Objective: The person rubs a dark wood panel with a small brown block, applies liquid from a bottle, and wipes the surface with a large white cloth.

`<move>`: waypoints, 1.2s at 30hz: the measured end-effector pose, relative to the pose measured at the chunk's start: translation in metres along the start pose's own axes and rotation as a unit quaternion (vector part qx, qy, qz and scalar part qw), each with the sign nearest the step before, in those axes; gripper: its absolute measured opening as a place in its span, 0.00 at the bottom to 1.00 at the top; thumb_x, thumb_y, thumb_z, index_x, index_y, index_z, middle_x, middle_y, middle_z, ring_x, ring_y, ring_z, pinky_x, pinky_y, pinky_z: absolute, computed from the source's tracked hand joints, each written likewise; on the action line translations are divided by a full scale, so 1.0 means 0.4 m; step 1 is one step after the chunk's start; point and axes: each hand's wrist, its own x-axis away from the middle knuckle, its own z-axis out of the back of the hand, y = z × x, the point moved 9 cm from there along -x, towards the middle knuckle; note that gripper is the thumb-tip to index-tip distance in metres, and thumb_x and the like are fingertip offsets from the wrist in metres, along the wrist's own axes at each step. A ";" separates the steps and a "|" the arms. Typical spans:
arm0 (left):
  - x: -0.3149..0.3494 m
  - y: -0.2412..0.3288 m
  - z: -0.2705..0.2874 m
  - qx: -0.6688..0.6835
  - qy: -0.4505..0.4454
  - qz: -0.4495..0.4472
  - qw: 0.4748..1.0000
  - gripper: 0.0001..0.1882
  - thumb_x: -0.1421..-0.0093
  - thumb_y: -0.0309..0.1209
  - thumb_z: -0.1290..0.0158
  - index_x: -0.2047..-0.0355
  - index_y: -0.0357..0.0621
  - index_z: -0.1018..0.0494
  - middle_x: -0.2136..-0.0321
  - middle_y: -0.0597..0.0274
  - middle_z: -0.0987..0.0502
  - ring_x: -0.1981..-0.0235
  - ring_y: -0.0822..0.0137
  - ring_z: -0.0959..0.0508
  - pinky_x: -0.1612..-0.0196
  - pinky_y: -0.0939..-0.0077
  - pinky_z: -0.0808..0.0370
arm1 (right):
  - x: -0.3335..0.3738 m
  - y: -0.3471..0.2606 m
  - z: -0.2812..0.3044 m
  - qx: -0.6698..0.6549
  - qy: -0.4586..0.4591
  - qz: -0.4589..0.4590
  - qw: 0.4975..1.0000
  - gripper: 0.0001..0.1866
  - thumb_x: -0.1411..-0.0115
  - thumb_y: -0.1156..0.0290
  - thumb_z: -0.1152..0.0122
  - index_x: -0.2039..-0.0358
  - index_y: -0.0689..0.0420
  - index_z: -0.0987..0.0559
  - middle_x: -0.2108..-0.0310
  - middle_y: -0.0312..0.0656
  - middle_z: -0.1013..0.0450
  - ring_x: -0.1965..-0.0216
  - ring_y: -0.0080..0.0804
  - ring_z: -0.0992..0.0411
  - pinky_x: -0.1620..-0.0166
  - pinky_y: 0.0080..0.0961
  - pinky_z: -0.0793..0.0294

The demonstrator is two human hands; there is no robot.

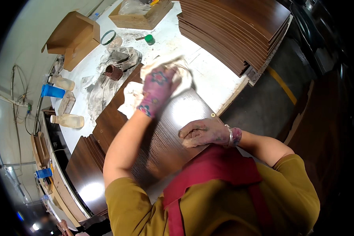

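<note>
My left hand (157, 91), in a purple flowered glove, presses a white cloth (185, 76) against the far end of a dark brown wood-grain board (161, 139). Part of the cloth bunches out to the left of the wrist. On the board's right side, close to my apron, rests my right hand (208, 133), in a similar stained glove. Its fingers are curled in, and a tan patch shows at the fingertips; what they hold, if anything, is hidden. A small brass-coloured ring (212, 115) sits at the board's right corner.
Brown boards (232, 43) are stacked at the far right, more boards (86, 169) at the left. Grey rags (100, 88), a brown roll (113, 72), a green-lidded jar (149, 39), plastic bottles (69, 120), a blue cup (53, 91) and a cardboard box (80, 49) stand around.
</note>
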 end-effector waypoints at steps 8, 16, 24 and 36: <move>0.055 0.042 -0.061 -0.027 -0.133 0.024 0.990 0.26 0.36 0.47 0.50 0.41 0.55 0.33 0.50 0.47 0.28 0.61 0.61 0.23 0.63 0.69 0.25 | -0.016 0.016 -0.007 -0.061 -0.033 0.009 0.998 0.20 0.43 0.72 0.31 0.51 0.62 0.25 0.58 0.36 0.26 0.55 0.20 0.28 0.50 0.19 0.28; 0.094 -0.018 -0.046 -0.025 -0.059 0.109 0.992 0.24 0.38 0.49 0.48 0.47 0.50 0.27 0.60 0.47 0.23 0.61 0.52 0.22 0.59 0.58 0.25 | -0.020 0.017 -0.017 -0.055 -0.040 -0.010 0.998 0.18 0.42 0.72 0.31 0.53 0.61 0.24 0.59 0.33 0.25 0.56 0.18 0.29 0.51 0.18 0.28; 0.123 -0.120 -0.039 -0.056 -0.046 0.172 0.982 0.24 0.36 0.46 0.50 0.43 0.49 0.31 0.63 0.54 0.23 0.66 0.64 0.22 0.66 0.68 0.23 | -0.008 -0.023 -0.021 -0.044 -0.046 0.012 0.998 0.17 0.41 0.74 0.33 0.53 0.61 0.24 0.58 0.35 0.25 0.56 0.19 0.28 0.52 0.18 0.28; 0.196 0.020 0.000 -0.044 -0.054 0.151 0.986 0.22 0.41 0.40 0.44 0.47 0.51 0.28 0.60 0.55 0.25 0.57 0.61 0.25 0.61 0.64 0.26 | -0.005 -0.059 0.019 -0.155 0.014 0.090 0.984 0.12 0.42 0.75 0.36 0.57 0.60 0.23 0.64 0.36 0.27 0.67 0.20 0.30 0.59 0.22 0.29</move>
